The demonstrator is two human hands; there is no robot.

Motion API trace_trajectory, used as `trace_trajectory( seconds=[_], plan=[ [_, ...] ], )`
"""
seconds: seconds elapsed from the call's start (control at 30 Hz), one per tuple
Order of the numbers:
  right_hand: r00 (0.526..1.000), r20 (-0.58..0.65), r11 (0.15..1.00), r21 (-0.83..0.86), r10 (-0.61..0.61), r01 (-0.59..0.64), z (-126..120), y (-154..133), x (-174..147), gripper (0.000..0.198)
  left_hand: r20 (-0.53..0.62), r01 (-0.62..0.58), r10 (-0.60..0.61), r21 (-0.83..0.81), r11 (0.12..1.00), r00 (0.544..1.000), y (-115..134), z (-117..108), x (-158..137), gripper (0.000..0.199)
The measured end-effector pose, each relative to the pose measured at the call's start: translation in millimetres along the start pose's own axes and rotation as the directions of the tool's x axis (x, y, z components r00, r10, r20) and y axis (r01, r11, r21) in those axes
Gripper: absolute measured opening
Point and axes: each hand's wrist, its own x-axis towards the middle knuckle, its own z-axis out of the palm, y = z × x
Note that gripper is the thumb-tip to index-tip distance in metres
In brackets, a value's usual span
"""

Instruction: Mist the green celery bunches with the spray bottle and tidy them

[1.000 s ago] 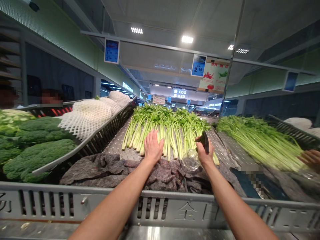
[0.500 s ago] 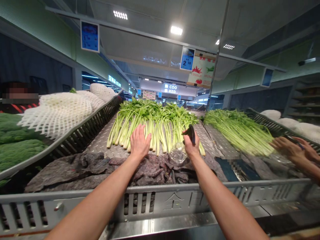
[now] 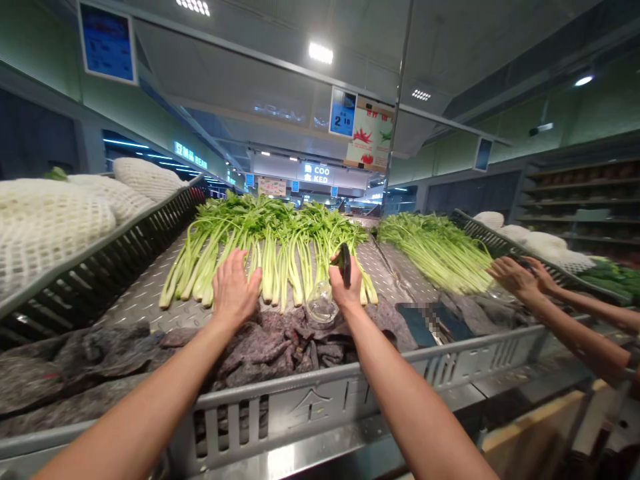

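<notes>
While bunches of celery (image 3: 273, 230) are filling the middle of the frame, leaves toward the back and pale cut ends toward the viewer, the person's two hands are working at the near edge of the row. Left of centre, the left hand (image 3: 236, 287) is holding nothing; its palm is facing down over the lower stalks and its thumb is standing away from the fingers, though from this angle I cannot tell whether the fingertips are touching the celery. Right of centre, the right hand (image 3: 346, 287) is closing around the black top of what seems to be a clear spray bottle (image 3: 321, 305), whose see-through body is showing just to the left of the wrist.

Beneath the celery a diamond-patterned mat (image 3: 137, 293) is covering the slope, and a crumpled dark cloth (image 3: 280, 343) is running across the lower part, behind a grey slatted crate front (image 3: 320, 400). A dark blue object (image 3: 416, 323), partly blurred out, is lying on the cloth right of the right hand. At the left of the frame, a black basket wall (image 3: 125, 250) is separating the celery from produce in white foam netting (image 3: 45, 230). On the right side, a mirror (image 3: 500, 117) is reflecting the celery and both hands. At upper centre, a blue price card (image 3: 343, 112) is hanging beside a chili poster (image 3: 370, 139)
</notes>
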Motion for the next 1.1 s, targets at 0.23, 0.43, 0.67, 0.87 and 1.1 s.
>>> trace_trajectory(
  seconds=[0.23,0.43,0.67,0.87,1.1],
  plan=[
    [1.000,0.011,0.999,-0.052,0.005,-0.005,2.5,-2.3,-0.2,0.021,0.000,-0.025,0.025,0.059,0.998,1.000,0.0,0.6,2.8,0.046],
    [0.999,0.040,0.996,-0.087,0.029,-0.025,6.1,-6.0,-0.9,0.023,0.014,0.003,-0.004,0.078,0.997,1.000,-0.3,3.3,7.5,0.048],
    [0.996,0.062,0.992,-0.114,0.061,-0.054,7.0,-14.9,-0.7,0.025,0.061,-0.010,0.004,0.092,0.996,0.998,3.6,12.1,8.5,0.052],
    [0.996,0.085,0.994,-0.111,0.032,-0.023,8.8,-16.8,-1.3,0.030,0.116,-0.119,0.118,0.005,0.993,0.986,4.6,23.9,4.1,0.053],
    [0.994,0.106,0.993,-0.114,0.037,-0.025,8.3,-17.9,-2.3,0.033,0.192,-0.152,0.154,-0.024,0.988,0.969,-4.5,46.0,2.2,0.055]
  ],
)
